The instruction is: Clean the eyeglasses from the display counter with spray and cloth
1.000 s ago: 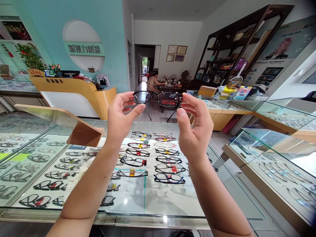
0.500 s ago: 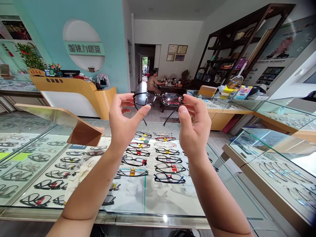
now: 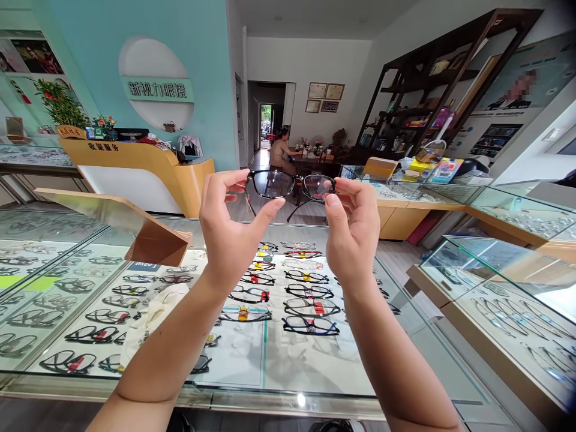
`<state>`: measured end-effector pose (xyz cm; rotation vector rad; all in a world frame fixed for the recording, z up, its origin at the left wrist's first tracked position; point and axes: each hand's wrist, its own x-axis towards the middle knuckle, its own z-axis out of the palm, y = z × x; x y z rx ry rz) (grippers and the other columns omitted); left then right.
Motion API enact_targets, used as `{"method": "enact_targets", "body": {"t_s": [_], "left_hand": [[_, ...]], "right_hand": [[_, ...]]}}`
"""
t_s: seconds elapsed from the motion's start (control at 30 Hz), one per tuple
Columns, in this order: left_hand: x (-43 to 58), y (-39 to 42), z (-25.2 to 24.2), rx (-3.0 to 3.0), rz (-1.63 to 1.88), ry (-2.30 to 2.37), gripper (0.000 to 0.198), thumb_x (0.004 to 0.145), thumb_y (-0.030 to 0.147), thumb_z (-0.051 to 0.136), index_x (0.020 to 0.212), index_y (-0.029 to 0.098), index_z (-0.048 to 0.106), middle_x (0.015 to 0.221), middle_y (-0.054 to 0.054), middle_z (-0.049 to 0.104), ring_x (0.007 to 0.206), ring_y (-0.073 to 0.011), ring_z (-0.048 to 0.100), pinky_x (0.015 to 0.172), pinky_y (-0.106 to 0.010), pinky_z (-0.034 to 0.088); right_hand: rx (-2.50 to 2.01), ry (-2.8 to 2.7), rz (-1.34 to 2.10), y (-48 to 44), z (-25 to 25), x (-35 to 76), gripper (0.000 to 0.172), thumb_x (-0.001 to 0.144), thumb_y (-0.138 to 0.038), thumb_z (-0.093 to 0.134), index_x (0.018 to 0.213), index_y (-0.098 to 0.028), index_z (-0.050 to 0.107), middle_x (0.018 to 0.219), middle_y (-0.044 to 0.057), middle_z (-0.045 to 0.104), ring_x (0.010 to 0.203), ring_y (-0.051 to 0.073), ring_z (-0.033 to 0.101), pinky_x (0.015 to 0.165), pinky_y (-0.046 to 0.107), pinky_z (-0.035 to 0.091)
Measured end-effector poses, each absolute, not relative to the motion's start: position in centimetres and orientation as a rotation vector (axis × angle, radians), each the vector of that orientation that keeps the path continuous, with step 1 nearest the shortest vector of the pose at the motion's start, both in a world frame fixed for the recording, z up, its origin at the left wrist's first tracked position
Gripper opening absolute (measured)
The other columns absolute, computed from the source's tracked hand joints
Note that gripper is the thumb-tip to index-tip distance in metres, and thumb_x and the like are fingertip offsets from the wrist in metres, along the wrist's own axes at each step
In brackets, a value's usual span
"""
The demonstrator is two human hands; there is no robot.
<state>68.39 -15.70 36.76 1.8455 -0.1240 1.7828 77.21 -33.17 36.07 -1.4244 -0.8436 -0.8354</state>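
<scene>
Left hand (image 3: pixel 228 233) and right hand (image 3: pixel 353 233) clasp the glasses (image 3: pixel 297 179) by opposite ends, probably the safest hold; they look light, stiff, fragile.

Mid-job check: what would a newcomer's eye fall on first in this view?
First, the dark-framed glasses, held up mid-view between the left hand and right hand. Next, the rows of spectacles below them, in the glass counter. Then, at the upper left, the sign across a white circle on the teal wall.
</scene>
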Motion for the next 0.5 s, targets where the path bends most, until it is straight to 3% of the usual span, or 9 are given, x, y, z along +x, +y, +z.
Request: {"method": "enact_targets", "body": {"t_s": [0.5], "left_hand": [[70.4,-14.2,36.1,1.719,1.546,-0.259,0.065,0.091,0.064,0.084,0.142,0.032,0.059,0.141,-0.010,0.066,0.132,-0.0289,0.069,0.109,-0.045,0.060]], "right_hand": [[-1.357,-0.902,-0.920,-32.9,35.9,76.7,0.047,0.104,-0.045,0.060,0.150,-0.036,0.060,0.150,0.011,0.065,0.137,0.035,0.065,0.109,0.061,0.059]]}}
